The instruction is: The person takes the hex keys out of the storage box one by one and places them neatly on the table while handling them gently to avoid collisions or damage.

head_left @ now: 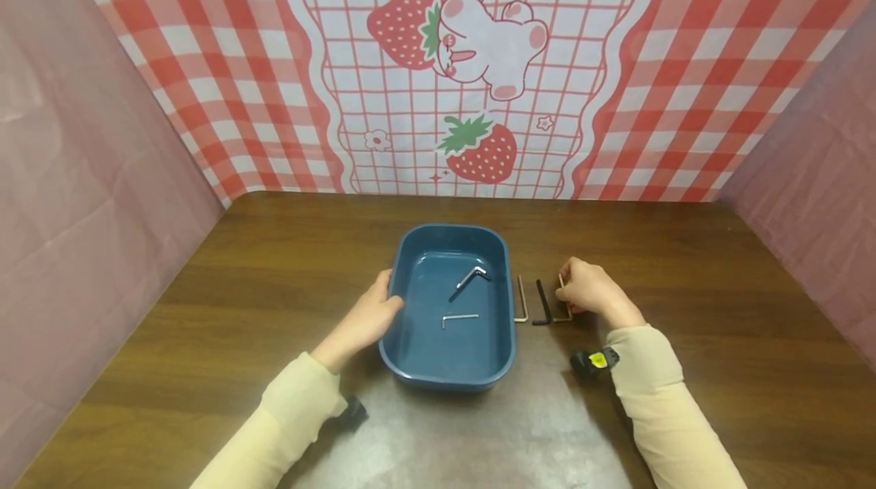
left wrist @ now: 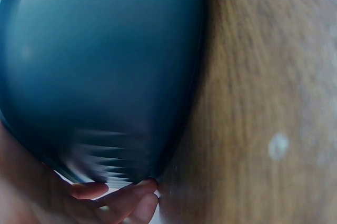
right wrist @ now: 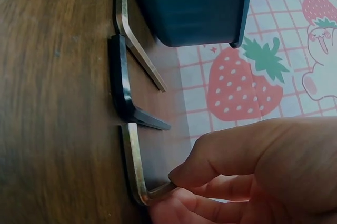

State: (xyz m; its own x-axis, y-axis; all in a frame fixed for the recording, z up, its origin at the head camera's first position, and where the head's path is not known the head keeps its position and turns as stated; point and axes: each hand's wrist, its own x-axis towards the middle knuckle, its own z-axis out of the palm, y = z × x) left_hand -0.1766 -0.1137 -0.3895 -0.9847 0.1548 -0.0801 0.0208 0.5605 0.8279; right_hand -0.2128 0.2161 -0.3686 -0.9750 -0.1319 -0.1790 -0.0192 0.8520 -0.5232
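A blue plastic bin (head_left: 446, 381) stands mid-table. My left hand (head_left: 364, 315) grips its left side, thumb at the rim and fingers against the outer wall; the left wrist view shows these fingers (left wrist: 138, 199) by the bin's end. Inside lie a small silver hex key (head_left: 460, 316) and, farther back, silver and dark hex keys (head_left: 471, 276) overlapping. Right of the bin, my right hand (head_left: 594, 293) pinches the long arm of a brass-coloured hex key (right wrist: 136, 163) between thumb and fingers. Beside it lie a black hex key (right wrist: 122, 84) and another brass-coloured hex key (right wrist: 139, 50).
The brown wooden table (head_left: 287, 246) reaches back to a red-and-white checked cloth (head_left: 226, 40) with strawberry prints. Pink cloth (head_left: 89, 192) hangs at both sides. A dark wrist device (head_left: 594, 360) sits by the right sleeve.
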